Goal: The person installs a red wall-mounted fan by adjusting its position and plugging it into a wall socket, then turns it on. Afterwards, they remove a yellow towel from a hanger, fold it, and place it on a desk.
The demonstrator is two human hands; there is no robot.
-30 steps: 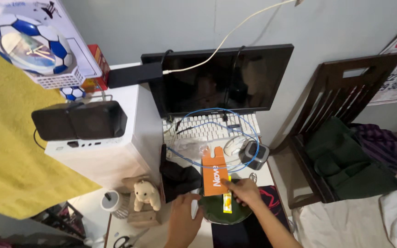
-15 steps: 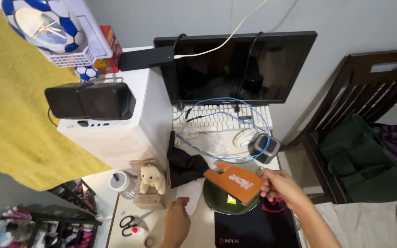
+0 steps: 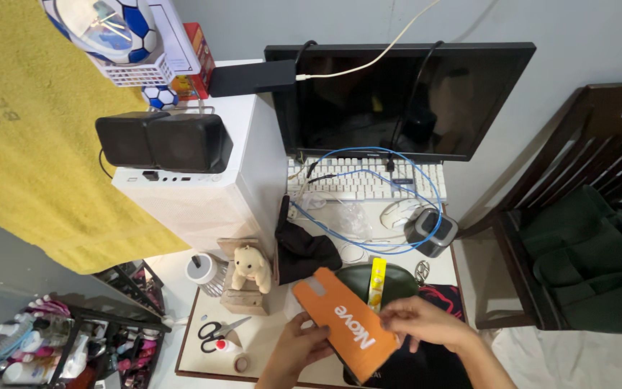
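An orange flat box point(image 3: 343, 323) with white lettering is held tilted over the desk's front. My left hand point(image 3: 298, 349) grips its lower left edge. My right hand point(image 3: 424, 321) holds its right edge. Just behind the box lies a dark green round dish point(image 3: 397, 279) with a yellow stick-shaped packet point(image 3: 376, 283) on it. A black cloth point(image 3: 302, 251) lies to the left of the dish.
A small teddy figure point(image 3: 250, 266) sits on a wooden block, with scissors point(image 3: 219, 330) and a white cup point(image 3: 203, 271) nearby. Behind are a white keyboard point(image 3: 368, 179), blue cable point(image 3: 397, 216), monitor point(image 3: 404, 101), white computer case point(image 3: 203, 194) with black speakers point(image 3: 163, 142). A dark wooden chair point(image 3: 584, 216) stands right.
The orange box swung from upright in my right hand to lying tilted, lower and nearer me. My left hand came up and took its lower edge.
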